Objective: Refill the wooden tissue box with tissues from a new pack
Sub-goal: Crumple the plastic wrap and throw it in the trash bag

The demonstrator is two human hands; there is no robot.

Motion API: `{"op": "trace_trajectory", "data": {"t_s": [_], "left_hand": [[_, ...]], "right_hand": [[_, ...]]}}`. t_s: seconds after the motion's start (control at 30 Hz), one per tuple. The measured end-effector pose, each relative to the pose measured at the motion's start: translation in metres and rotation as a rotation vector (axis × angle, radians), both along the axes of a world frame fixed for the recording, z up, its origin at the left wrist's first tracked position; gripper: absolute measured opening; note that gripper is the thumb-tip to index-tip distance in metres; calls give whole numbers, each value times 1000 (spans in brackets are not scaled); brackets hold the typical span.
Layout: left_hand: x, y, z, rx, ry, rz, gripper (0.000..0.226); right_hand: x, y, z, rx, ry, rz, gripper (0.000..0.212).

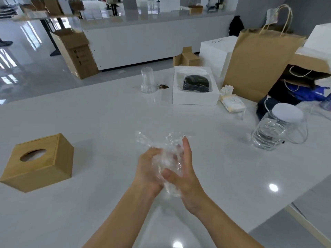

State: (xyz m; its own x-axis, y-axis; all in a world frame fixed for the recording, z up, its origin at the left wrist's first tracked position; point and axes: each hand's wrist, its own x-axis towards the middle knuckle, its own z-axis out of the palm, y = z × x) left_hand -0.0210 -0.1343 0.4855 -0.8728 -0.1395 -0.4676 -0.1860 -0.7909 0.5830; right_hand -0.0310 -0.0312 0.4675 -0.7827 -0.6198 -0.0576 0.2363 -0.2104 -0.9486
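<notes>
The wooden tissue box (pixel 38 162) stands at the left of the white table (pixel 100 122), its oval slot facing up with white tissue showing inside. In the middle, above the table, my left hand (pixel 147 169) and my right hand (pixel 182 173) press together on a crumpled clear plastic wrapper (pixel 165 152). The wrapper bulges out above my fingers. Far back on the right lies a tissue pack (pixel 232 101) with tissues sticking out of its top.
A stack of clear cups (pixel 147 80) and a white box holding a black item (pixel 195 85) stand at the back. A brown paper bag (pixel 260 63), dark bags and a clear jar with a white lid (pixel 279 126) crowd the right side.
</notes>
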Motion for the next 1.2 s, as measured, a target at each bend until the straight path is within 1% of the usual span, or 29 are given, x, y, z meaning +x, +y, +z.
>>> {"op": "trace_trajectory", "data": {"t_s": [0.07, 0.1, 0.13, 0.2, 0.27, 0.3, 0.33, 0.37, 0.4, 0.47, 0.5, 0.53, 0.57, 0.6, 0.67, 0.7, 0.77, 0.87, 0.93, 1.03, 1.2], "left_hand": [[8, 18, -1, -189, 22, -34, 16], [11, 23, -3, -348, 60, -29, 24], [13, 27, -6, -524, 97, -29, 35], [21, 34, -9, -824, 209, -109, 34], [37, 43, -14, -1073, 197, -209, 30], [46, 47, -17, -1199, 166, -240, 31], [55, 52, -17, -1280, 157, -251, 33], [64, 57, -17, -1305, 169, -257, 39], [76, 61, -19, -1251, 203, -268, 48], [95, 65, -18, -1060, 278, -277, 76], [104, 65, -18, -985, 306, -249, 85], [113, 64, -19, -969, 316, -219, 87], [119, 63, -18, -1034, 317, -208, 83], [126, 63, -18, -1169, 311, -213, 77], [141, 69, -20, -1469, 323, -225, 69], [148, 73, -21, -1562, 336, -208, 68], [160, 84, -23, -1678, 381, -188, 69], [170, 98, -40, -1884, 481, -190, 67], [174, 110, -52, -1955, 512, -196, 65], [178, 127, -67, -1991, 533, -206, 61], [174, 153, -112, -2009, 472, -358, 61]], "right_hand": [[3, 4, 1, -6, -81, -52, 116], [3, 7, 1, 17, -112, -89, 115], [4, 12, 0, 43, -137, -125, 109], [9, 22, -1, 22, -183, -163, 84], [22, 29, -1, -46, -222, -187, 56], [30, 32, -2, -70, -230, -208, 46], [37, 35, -2, -89, -233, -237, 38], [44, 38, -3, -89, -232, -275, 32], [53, 42, -5, -73, -223, -314, 27], [65, 54, -6, -46, -211, -392, 18], [71, 60, -6, -36, -208, -430, 15], [79, 69, -8, -13, -198, -475, 12], [85, 77, -9, 17, -187, -522, 8], [93, 85, -10, 55, -171, -568, 7], [106, 99, -14, 114, -144, -640, 16], [111, 104, -16, 129, -137, -659, 20], [122, 113, -18, 132, -140, -674, 24], [134, 128, -26, 171, -106, -686, 22], [141, 141, -34, 212, -87, -686, 16], [145, 164, -50, 287, -85, -695, 18], [139, 207, -85, 408, -45, -691, 18]]}}
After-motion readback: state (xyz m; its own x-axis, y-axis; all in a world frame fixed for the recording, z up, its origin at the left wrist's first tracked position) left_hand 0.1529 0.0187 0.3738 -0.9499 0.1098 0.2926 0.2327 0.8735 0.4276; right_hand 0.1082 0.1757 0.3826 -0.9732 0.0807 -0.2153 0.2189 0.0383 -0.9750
